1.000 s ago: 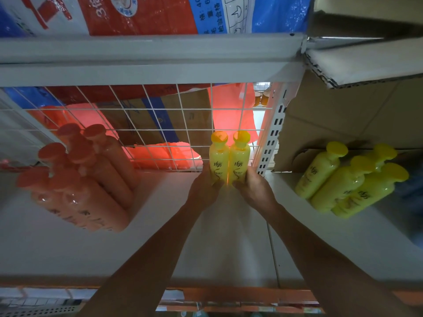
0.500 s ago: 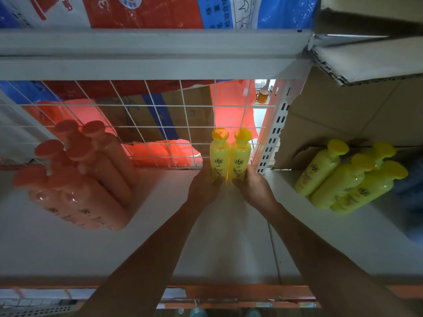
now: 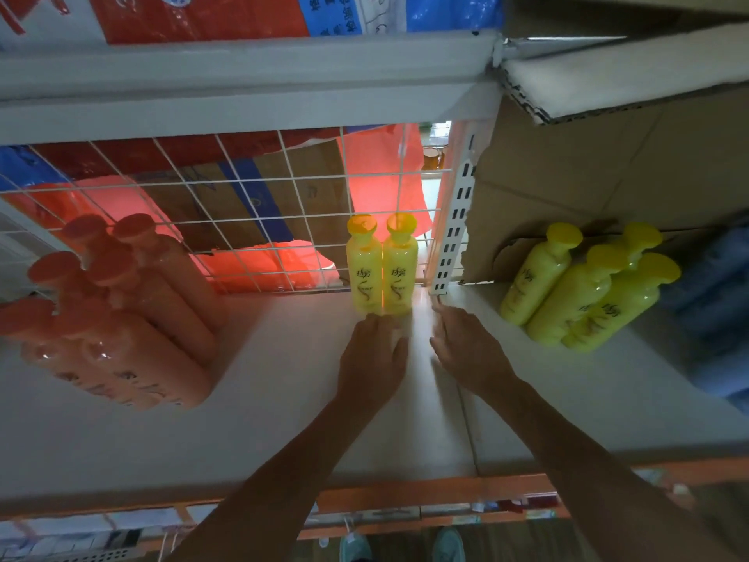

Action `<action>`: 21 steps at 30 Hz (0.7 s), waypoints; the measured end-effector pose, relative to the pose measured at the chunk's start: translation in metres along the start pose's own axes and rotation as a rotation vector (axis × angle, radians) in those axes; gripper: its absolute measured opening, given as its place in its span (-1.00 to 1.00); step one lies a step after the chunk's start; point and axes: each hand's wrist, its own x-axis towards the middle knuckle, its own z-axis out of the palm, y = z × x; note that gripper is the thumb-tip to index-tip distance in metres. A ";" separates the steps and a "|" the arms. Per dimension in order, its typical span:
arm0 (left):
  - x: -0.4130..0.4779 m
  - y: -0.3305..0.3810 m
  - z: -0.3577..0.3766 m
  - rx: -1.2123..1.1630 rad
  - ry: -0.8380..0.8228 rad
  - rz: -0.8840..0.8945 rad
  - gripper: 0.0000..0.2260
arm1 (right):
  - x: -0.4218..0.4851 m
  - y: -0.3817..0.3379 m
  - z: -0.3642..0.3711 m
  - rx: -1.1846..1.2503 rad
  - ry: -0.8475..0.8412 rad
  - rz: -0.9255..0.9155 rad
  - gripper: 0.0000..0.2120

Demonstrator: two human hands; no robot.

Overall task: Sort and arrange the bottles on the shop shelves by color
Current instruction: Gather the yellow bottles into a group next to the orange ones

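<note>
**Sorting bottles by color: a yellow pair stands at the back of the shelf, both hands loose in front of it**

A head-worn camera looks into a white shop shelf.

At the left, a tight cluster of orange bottles stands together, all one color. At the back right corner of the same bay, a yellow pair stands upright. The two bottles touch side by side, against the wire grid and just beside the perforated upright.

Past that upright, on the neighbouring section, a larger yellow group stands in front of a torn cardboard box. Blurred blue shapes sit at the far right; whether they are bottles cannot be told.

The job looks well along, since no colors are mixed anywhere in view. What seems left is deciding whether the yellow pair should join the yellow group across the upright, plus any shelves out of sight.

The left hand is palm down with relaxed fingers. Its fingertips reach the foot of the yellow pair, and whether they touch it cannot be told. The right hand has its fingers spread and holds nothing. It lies just to the right of the pair, apart from it, with fingertips near the base of the upright. Neither hand grips a bottle.
</note>
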 end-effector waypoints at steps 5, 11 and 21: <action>0.010 0.046 0.027 -0.020 -0.129 0.200 -0.69 | -0.046 0.041 -0.030 -0.048 0.223 -0.069 -0.74; 0.043 0.100 0.053 -0.165 -0.265 0.241 -0.54 | -0.087 0.089 -0.075 -0.093 0.398 0.199 -0.89; 0.080 0.134 0.072 -0.478 -0.430 0.102 -0.20 | -0.087 0.114 -0.095 0.039 0.526 0.498 -0.69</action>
